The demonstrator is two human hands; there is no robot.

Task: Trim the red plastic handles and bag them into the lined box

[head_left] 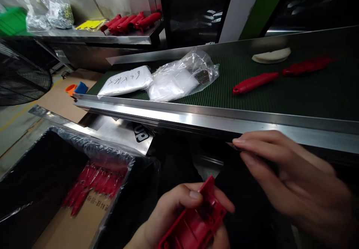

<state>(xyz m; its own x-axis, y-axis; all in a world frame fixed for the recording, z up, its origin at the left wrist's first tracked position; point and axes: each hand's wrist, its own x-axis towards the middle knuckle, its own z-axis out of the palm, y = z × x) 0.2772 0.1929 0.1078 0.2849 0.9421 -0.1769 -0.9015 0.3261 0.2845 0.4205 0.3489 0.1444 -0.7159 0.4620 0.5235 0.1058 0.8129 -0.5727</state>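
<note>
left hand (171,208) snug around red casing (192,228) — right hand (297,178) in fingertip pinch on tiny piece (234,146)

Dark fan (24,73) near an orange piece (71,89) and blue piece (81,88).

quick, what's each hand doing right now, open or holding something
Left hand: closed around a red plastic shell.
Right hand: finger and thumb pinching a small piece, too small to identify.
</note>
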